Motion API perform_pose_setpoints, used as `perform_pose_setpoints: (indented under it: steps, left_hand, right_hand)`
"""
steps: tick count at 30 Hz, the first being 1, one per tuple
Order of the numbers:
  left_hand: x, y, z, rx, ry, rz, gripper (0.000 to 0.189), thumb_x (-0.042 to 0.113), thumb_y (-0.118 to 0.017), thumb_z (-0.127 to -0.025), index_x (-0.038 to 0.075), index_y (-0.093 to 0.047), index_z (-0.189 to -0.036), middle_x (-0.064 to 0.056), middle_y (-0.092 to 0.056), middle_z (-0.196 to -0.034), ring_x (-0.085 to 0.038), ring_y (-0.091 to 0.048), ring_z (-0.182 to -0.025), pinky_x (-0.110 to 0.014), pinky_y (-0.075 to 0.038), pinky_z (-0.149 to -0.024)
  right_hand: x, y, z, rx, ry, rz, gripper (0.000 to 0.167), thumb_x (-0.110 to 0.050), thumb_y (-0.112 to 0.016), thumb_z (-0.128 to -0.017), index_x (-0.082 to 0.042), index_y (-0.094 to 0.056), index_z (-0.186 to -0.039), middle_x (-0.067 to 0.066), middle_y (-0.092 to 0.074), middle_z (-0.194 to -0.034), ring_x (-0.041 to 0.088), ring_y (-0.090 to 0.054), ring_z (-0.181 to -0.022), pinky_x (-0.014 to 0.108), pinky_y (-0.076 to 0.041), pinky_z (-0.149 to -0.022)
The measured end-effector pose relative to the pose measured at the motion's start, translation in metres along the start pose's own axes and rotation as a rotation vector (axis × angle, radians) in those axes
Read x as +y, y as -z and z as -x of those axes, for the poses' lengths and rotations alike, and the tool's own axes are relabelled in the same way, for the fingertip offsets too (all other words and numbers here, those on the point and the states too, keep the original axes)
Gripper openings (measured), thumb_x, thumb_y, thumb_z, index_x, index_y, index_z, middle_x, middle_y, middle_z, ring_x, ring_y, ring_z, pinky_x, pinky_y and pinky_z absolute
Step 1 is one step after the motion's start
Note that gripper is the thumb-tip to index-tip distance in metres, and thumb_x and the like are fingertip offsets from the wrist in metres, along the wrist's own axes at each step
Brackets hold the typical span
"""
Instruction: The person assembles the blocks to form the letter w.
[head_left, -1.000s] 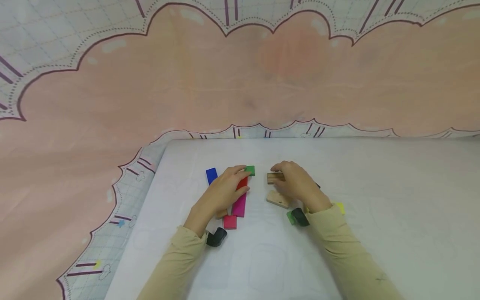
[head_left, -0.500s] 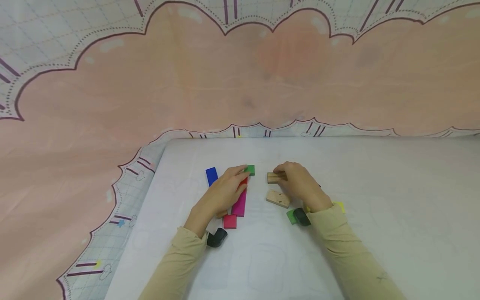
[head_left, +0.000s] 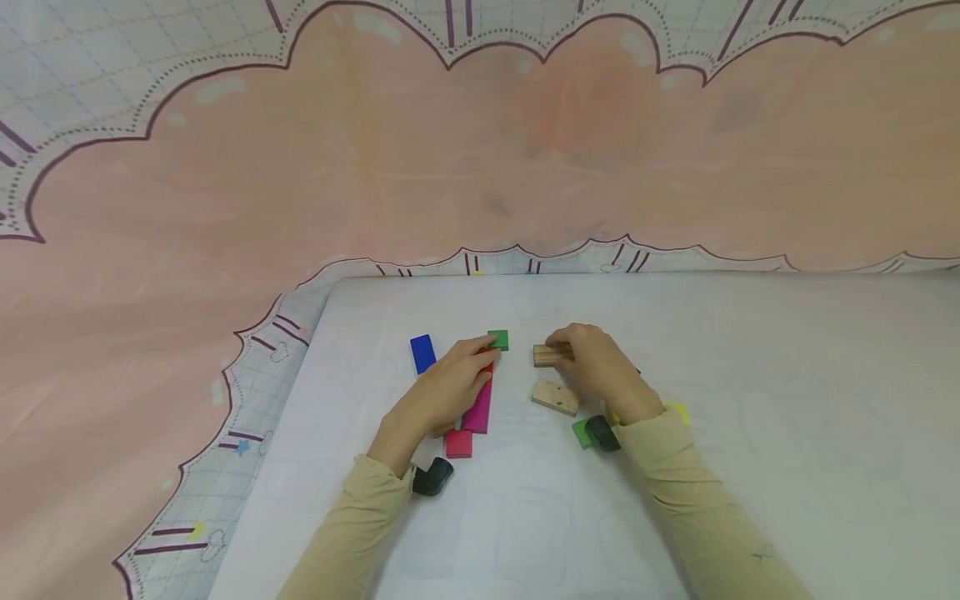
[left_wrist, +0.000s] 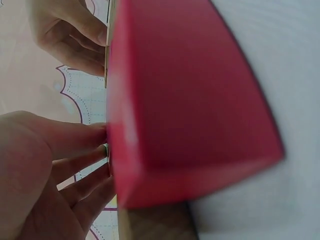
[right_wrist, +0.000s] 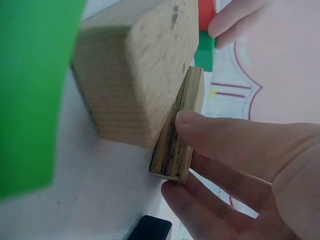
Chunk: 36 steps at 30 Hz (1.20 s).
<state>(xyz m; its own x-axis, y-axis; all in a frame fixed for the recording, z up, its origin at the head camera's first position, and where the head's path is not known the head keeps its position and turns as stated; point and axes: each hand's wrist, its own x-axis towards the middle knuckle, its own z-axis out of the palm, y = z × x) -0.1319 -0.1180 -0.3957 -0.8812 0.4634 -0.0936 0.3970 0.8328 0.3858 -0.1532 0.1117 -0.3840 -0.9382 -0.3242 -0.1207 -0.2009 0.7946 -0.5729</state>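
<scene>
My left hand [head_left: 450,383] is over a row of blocks, with its thumb and fingers about a red block [head_left: 489,365]. A fingertip touches the small green block [head_left: 498,339] at the row's far end; a magenta block [head_left: 477,410] lies at the near side. In the left wrist view a pinkish-red block [left_wrist: 200,95] hides the fingers' contact. Across a gap, my right hand [head_left: 600,362] pinches a striped wooden block [right_wrist: 175,145] between thumb and fingers. Nearer me lies a pale wooden block [head_left: 555,397] with dark specks, apart from that hand.
A blue block [head_left: 422,353] lies left of the left hand. Beneath the right wrist are another green block [head_left: 581,433] and a partly hidden yellow piece [head_left: 678,412]. A dark block [right_wrist: 150,229] shows beside the right hand. A patterned cloth borders the white table [head_left: 825,417].
My left thumb has drawn in slightly toward the row. The right fingers have shifted a little to the right along the striped wooden block. The blocks stay in place.
</scene>
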Motion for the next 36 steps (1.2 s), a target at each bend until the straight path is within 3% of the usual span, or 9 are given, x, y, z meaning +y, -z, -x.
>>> perform_pose_setpoints:
  steps: [12,24,36]
  left_hand:
    - [-0.0048,0.0020,-0.0033,-0.021,0.009,0.033,0.055,0.020,-0.058,-0.101,0.007,-0.040,-0.151,-0.004,-0.031,-0.161,-0.023,-0.030,-0.148,-0.038,-0.035,-0.117]
    - [-0.0078,0.0045,-0.0033,-0.070,-0.012,0.062,0.053,0.020,-0.056,-0.102,0.006,-0.040,-0.151,-0.005,-0.028,-0.163,-0.025,-0.027,-0.149,-0.041,-0.033,-0.118]
    - [-0.0097,0.0054,-0.0034,-0.062,-0.027,0.079,0.051,0.019,-0.056,-0.102,0.004,-0.043,-0.149,-0.007,-0.031,-0.161,-0.027,-0.030,-0.148,-0.041,-0.034,-0.118]
  right_hand:
    - [-0.0007,0.0011,-0.0007,-0.003,-0.013,-0.013,0.029,0.000,-0.064,-0.094,0.001,-0.067,-0.122,0.017,-0.065,-0.127,0.034,-0.056,-0.125,0.049,-0.044,-0.109]
    - [0.0002,0.0016,-0.0010,-0.012,-0.021,-0.007,0.030,0.000,-0.064,-0.094,0.001,-0.067,-0.123,0.018,-0.064,-0.129,0.036,-0.054,-0.127,0.051,-0.042,-0.110]
    - [-0.0008,-0.0010,-0.0015,0.018,-0.009,0.020,0.029,-0.003,-0.067,-0.092,0.000,-0.068,-0.122,0.016,-0.066,-0.127,0.035,-0.056,-0.126,0.049,-0.043,-0.109]
